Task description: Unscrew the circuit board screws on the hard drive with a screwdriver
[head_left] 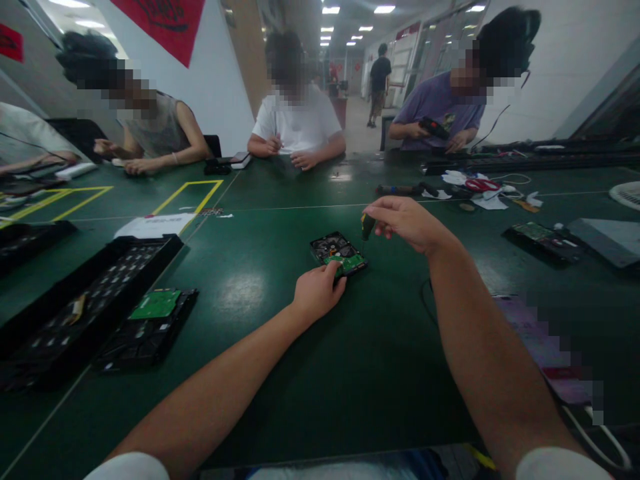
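Note:
A hard drive (334,249) lies circuit side up on the green table (310,373), its green board at the near right corner. My left hand (317,289) rests on the drive's near edge, fingers curled onto it. My right hand (406,222) hovers just right of the drive, fingers pinched round a small screwdriver (367,227) whose tip points down at the drive's right corner.
Black trays (90,293) and a drive with a green board (156,305) lie at the left. More drives (545,239), scissors (481,185) and scraps sit at the right. Three people sit across the table; another stands far down the hall.

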Demonstrator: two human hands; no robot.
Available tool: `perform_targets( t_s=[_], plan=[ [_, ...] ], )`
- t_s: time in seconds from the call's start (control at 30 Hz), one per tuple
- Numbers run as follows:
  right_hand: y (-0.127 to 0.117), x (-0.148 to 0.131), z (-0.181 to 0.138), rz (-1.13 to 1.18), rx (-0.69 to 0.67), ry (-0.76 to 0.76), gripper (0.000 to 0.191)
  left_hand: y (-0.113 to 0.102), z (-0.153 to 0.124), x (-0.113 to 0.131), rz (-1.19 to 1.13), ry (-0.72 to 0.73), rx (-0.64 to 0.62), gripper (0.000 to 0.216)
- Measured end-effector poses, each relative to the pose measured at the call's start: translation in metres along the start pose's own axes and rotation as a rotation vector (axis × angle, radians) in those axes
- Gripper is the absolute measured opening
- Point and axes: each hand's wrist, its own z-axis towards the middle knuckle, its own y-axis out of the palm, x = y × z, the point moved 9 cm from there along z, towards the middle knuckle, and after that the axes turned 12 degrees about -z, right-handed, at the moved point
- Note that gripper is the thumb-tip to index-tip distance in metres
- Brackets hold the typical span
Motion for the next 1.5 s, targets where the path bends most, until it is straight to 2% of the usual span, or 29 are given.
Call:
perform_targets(
  t_s=[0.1, 0.2, 0.3, 0.6, 0.8, 0.97, 1.1, 1.27, 1.4, 1.5],
  plan=[
    [-0.007, 0.001, 0.000, -0.075, 0.061, 0.008, 0.019, 0.000, 0.000, -0.001, 0.005, -0.009, -0.010, 0.045],
    [-0.007, 0.004, 0.002, -0.051, 0.077, 0.016, 0.013, 0.000, 0.000, 0.000, -0.007, -0.007, -0.013, 0.044],
    [-0.002, 0.005, 0.003, 0.024, 0.041, 0.007, 0.008, 0.000, 0.000, 0.000, -0.011, -0.015, -0.019, 0.044],
    [0.007, 0.000, 0.001, 0.109, -0.050, -0.019, 0.015, -0.002, 0.000, 0.001, -0.010, -0.020, -0.023, 0.043],
    [-0.004, -0.003, 0.001, -0.064, 0.038, -0.086, 0.015, -0.001, 0.000, 0.001, -0.007, -0.015, -0.021, 0.044],
    [-0.010, 0.004, 0.002, -0.090, 0.107, -0.004, 0.021, -0.001, 0.000, 0.001, -0.007, 0.001, -0.002, 0.044],
    [-0.002, -0.001, 0.000, -0.037, 0.027, -0.021, 0.014, 0.001, 0.000, -0.002, -0.002, -0.018, -0.014, 0.045],
    [0.014, -0.006, -0.003, 0.108, -0.122, -0.043, 0.019, 0.000, 0.000, -0.001, -0.006, -0.011, -0.013, 0.044],
    [0.015, -0.005, -0.004, 0.161, -0.131, -0.015, 0.016, -0.001, 0.000, 0.000, -0.014, -0.016, -0.008, 0.045],
    [0.008, -0.003, -0.002, 0.057, -0.071, -0.034, 0.015, -0.001, 0.000, 0.000, -0.023, -0.021, -0.007, 0.046]
  ],
)
